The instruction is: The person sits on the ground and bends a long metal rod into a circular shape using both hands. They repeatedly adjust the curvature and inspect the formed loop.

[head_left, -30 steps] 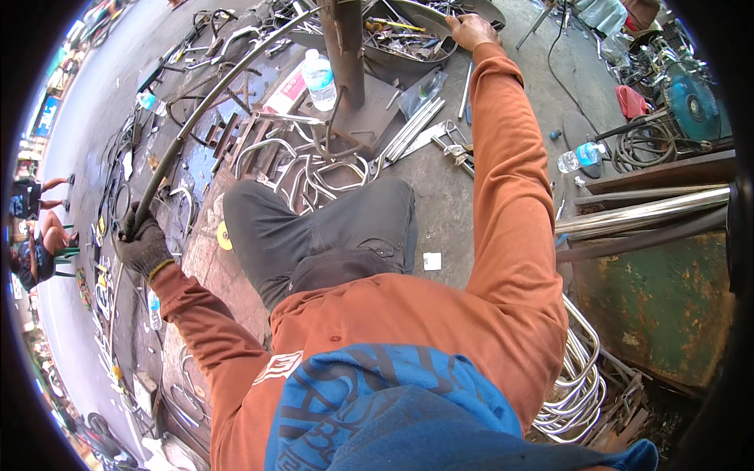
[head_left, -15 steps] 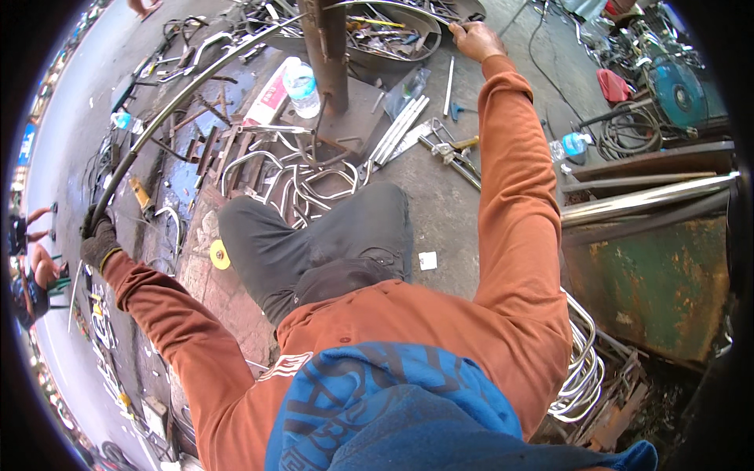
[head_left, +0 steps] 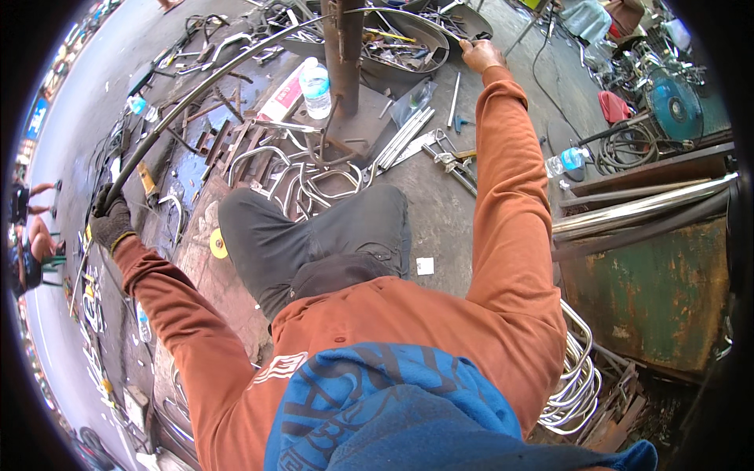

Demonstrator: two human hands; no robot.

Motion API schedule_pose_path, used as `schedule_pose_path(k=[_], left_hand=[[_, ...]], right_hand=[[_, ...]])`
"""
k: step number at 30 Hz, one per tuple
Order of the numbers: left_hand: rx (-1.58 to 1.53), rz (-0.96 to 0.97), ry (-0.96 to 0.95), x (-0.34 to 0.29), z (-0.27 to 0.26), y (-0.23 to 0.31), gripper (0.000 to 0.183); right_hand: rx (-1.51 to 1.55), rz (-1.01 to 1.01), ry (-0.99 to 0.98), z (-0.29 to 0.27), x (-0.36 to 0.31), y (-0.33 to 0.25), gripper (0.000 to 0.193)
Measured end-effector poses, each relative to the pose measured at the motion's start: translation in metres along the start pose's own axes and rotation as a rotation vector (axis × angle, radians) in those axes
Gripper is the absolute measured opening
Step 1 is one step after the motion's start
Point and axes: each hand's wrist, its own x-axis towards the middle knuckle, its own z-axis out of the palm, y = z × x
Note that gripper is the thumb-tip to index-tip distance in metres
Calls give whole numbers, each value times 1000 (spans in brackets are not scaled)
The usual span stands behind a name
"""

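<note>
A long curved metal rod, dark and thicker toward its left end, spans the upper part of the head view. My left hand, in a dark knitted glove, is closed around that thick end. With bare fingers my right hand grips the thin right end, arm stretched out ahead. Between my hands the rod meets an upright rusty post; whether it runs before or behind the post I cannot tell. Several bent shiny tubes lie at the post's foot, just beyond my knees.
A water bottle stands left of the post. Behind it is a round basin of metal scrap. On the right are another bottle, a teal fan and long pipes over a rusty green panel. A yellow disc lies beside my left knee.
The whole view has shifted slightly, so the post and the scrap sit lower and further right. My left hand has come up a little with the rod's end. Both hands keep their hold.
</note>
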Motion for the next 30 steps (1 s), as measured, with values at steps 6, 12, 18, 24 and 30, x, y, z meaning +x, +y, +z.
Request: schedule_pose_path(k=[6, 12, 18, 24, 30], left_hand=[[-487, -4, 30, -163, -22, 3, 31], [-395, -14, 105, -141, -11, 12, 29], [473, 138, 5, 43, 19, -13, 17], [811, 248, -96, 116, 32, -52, 18], [1286, 384, -106, 87, 3, -34, 20]], right_hand=[[1, -1, 46, 1, -14, 0, 53], [-68, 6, 38, -12, -23, -7, 49], [-72, 51, 40, -29, -13, 5, 50], [-172, 127, 89, -33, -8, 46, 47], [-131, 101, 23, -30, -2, 28, 53]])
